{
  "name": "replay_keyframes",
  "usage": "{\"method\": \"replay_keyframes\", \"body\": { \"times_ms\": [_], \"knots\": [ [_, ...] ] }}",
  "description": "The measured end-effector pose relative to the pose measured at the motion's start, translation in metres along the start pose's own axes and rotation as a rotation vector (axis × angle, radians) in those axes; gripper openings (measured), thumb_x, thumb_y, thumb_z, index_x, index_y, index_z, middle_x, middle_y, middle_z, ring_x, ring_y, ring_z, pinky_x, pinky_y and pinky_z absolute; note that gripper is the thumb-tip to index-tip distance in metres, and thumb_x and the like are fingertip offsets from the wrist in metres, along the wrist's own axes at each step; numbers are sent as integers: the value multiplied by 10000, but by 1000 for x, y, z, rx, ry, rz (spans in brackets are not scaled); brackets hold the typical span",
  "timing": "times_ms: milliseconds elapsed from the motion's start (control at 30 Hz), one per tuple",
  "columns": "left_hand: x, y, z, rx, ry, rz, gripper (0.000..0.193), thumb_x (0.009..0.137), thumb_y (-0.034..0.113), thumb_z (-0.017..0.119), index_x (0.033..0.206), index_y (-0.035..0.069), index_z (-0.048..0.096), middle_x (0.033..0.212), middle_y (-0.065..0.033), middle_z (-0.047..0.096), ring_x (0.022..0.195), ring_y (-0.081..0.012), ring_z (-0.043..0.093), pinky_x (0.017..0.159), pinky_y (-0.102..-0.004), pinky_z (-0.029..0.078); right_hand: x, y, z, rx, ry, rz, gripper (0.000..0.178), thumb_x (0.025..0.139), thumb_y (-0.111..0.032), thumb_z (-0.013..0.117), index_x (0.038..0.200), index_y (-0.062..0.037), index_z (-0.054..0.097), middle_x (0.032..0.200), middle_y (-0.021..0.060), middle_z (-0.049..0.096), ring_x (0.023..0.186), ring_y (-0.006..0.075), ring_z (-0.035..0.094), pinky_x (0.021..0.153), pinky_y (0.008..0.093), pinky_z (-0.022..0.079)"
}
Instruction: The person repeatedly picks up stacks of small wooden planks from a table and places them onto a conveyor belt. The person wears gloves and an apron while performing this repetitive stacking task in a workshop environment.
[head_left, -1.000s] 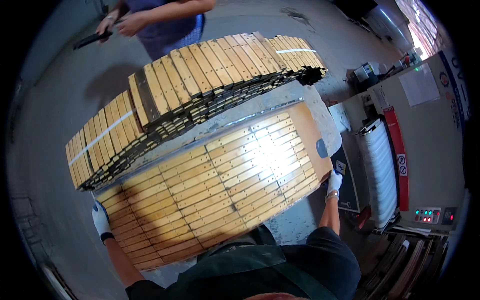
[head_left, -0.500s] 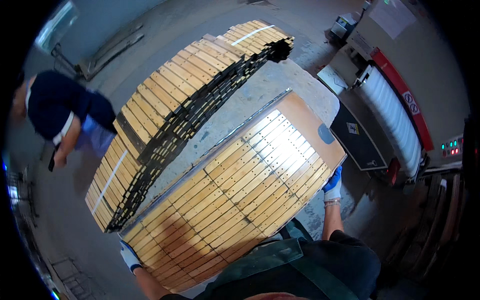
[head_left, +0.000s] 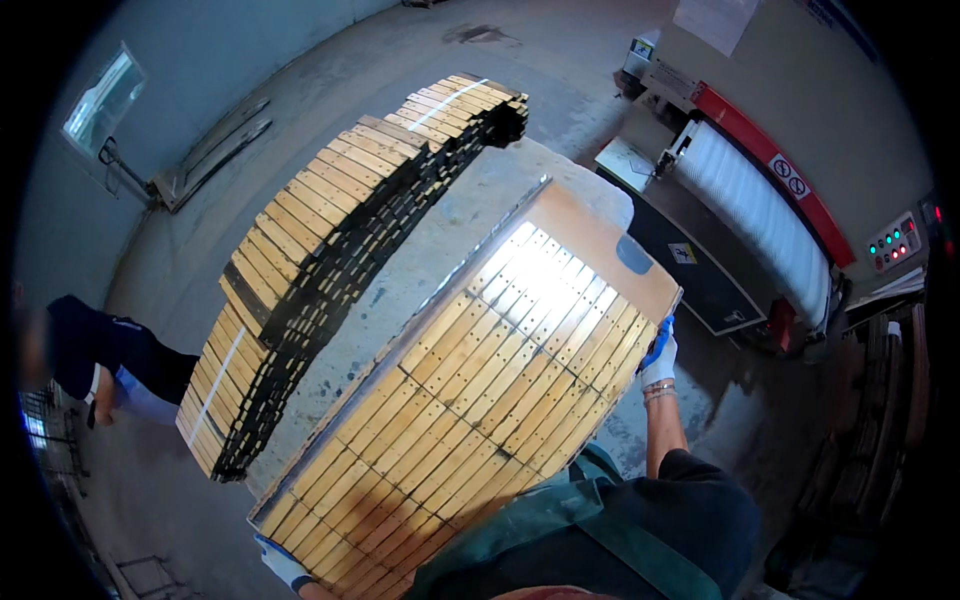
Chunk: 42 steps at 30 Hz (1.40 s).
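Note:
Both my hands hold a wide brown tray [head_left: 575, 228] with a raised metal edge along its far side. Rows of flat wooden slats [head_left: 440, 410] with small dark holes cover most of it; a bare strip with a dark oval patch shows at its right end. My right hand [head_left: 658, 358], in a blue-and-white glove, is closed on the tray's right end. At the near left corner, my gloved left hand [head_left: 282, 562] grips the edge, its fingers partly hidden. Beyond the tray, bundled wooden slats [head_left: 330, 185] stand in a long stack with white straps.
The stack stands along the far side of a grey worktop [head_left: 500, 190]. A machine with a ribbed white roller [head_left: 755, 205], a red guard and a lit control panel [head_left: 893, 243] is on the right. A person in dark clothes [head_left: 120, 350] is at left, near a pallet jack [head_left: 205, 165].
My view has shifted, and the tray's left end sits lower and farther right in it. Both hands keep their hold. The person at left appears lower and nearer the rim.

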<state>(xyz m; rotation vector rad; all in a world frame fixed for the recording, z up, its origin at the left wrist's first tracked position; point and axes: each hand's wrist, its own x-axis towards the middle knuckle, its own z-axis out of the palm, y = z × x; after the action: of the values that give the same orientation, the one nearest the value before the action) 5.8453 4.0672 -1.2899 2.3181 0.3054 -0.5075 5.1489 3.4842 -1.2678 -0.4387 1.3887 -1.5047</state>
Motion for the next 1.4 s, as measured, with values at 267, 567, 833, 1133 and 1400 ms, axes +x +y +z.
{"method": "replay_keyframes", "body": {
  "times_ms": [267,567,833,1133,1400],
  "knots": [
    [41,-38,47,-135,-73,-112,708,1057,550,441,1336,-86,578,1280,-229,658,1073,-330,682,918,-407,566,-8,8,-9,1,-70,-73,466,1067,-393,528,1380,-50,568,1270,90,681,1085,252,687,953,380,569],
    [93,-108,135,-380,-206,137,660,1070,493,457,1380,-83,550,1296,-210,656,1054,-299,675,897,-390,560,-14,-17,34,-99,-43,-321,454,1062,-384,541,1280,7,618,1185,96,702,999,214,702,870,347,589],
    [115,-96,162,-580,-367,82,638,1045,496,529,1274,-94,612,1189,-214,681,994,-291,671,862,-395,550,-29,-1,52,142,-158,-269,423,1074,-321,507,1305,21,602,1217,129,693,1028,286,704,911,400,581],
    [125,-93,147,-509,-334,111,653,1051,512,512,1228,-109,614,1148,-184,688,987,-257,651,854,-408,527,-59,31,44,165,-292,-169,514,1086,-378,429,1461,-34,506,1434,115,595,1253,283,606,1089,403,478],
    [164,-103,127,-83,-536,562,576,1085,442,478,1094,-112,637,983,-109,672,870,-191,584,814,-370,476,-234,110,39,189,-397,25,607,1044,-516,496,1471,-85,503,1438,105,586,1280,285,584,1128,419,446]
  ]
}}
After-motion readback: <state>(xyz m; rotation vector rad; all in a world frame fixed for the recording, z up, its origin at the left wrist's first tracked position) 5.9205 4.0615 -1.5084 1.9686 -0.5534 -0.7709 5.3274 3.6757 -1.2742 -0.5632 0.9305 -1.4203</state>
